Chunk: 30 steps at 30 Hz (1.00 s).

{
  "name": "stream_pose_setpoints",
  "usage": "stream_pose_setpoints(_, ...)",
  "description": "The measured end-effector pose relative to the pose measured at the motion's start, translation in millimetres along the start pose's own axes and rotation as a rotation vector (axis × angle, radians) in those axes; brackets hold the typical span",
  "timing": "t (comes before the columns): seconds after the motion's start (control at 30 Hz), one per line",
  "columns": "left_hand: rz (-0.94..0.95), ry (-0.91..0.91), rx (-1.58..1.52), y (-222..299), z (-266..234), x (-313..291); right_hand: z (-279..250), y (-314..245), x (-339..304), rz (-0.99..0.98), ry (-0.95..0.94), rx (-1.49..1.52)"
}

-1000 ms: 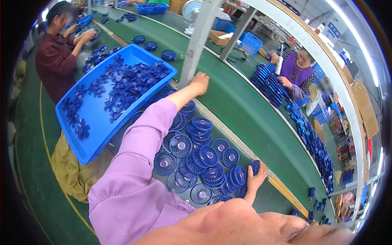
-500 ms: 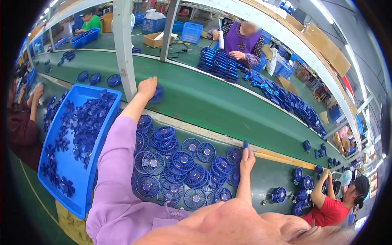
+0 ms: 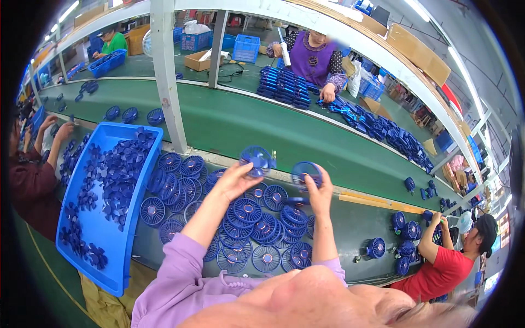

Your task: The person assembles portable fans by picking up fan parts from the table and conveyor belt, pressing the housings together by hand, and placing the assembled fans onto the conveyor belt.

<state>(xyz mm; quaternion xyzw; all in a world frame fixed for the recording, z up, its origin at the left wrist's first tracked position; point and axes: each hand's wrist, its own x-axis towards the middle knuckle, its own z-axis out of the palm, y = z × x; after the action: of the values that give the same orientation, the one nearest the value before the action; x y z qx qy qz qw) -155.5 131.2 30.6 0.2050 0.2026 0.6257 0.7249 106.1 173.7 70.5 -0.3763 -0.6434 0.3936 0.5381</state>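
Observation:
My left hand (image 3: 234,181) grips a blue fan head (image 3: 255,158), blurred by motion, above the near edge of the conveyor. Close beside it on the right, my right hand (image 3: 322,190) holds a blue round fan grille (image 3: 304,174), its fingers at the right rim. A small gap separates the two parts. Below both hands, many round grilles (image 3: 266,258) lie in overlapping stacks on the green bench. My left forearm covers some of them.
At left stands a blue tray (image 3: 121,257) of loose fan blades. A white post (image 3: 167,93) rises by the green conveyor belt (image 3: 240,117). Assembled fan heads (image 3: 376,247) lie right. Co-workers sit across the belt and on both sides; blue parts (image 3: 281,87) are piled opposite.
My left hand has come back from the belt with the fan head, moving right. My right hand has lifted a grille toward it. The co-worker opposite has reached toward the loose pile.

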Motion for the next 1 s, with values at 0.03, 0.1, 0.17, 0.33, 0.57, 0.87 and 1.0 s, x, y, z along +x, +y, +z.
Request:
stream_pose_setpoints(0.03,0.033,-0.057,-0.019,-10.6,11.4,-6.0,15.0,-13.8,-2.9,0.069,-0.053,0.13)
stream_pose_setpoints(0.1,-0.034,-0.132,-0.134,-19.1,29.2,-17.7,33.4,-13.8,-3.8,0.061,-0.151,0.16)
stream_pose_setpoints(0.17,-0.095,-0.21,-0.19,-27.6,33.9,-18.9,46.2,-14.3,-5.0,-0.006,-0.161,0.121)
stream_pose_setpoints(0.33,-0.092,-0.193,-0.002,-32.6,30.0,-25.5,60.2,-16.3,-13.2,-0.228,-0.141,-0.221)
stream_pose_setpoints(0.57,-0.089,-0.087,-0.209,-39.2,32.8,-22.5,63.2,-16.5,-26.2,-0.458,-0.472,-0.457)
stream_pose_setpoints(0.87,0.676,0.33,0.436,-66.4,59.5,-33.4,80.9,1.6,-39.2,-0.306,-0.507,-0.196)
stream_pose_setpoints(1.0,1.057,0.331,0.952,-61.5,65.8,-37.4,84.6,0.5,-36.5,-0.161,-0.591,0.076)
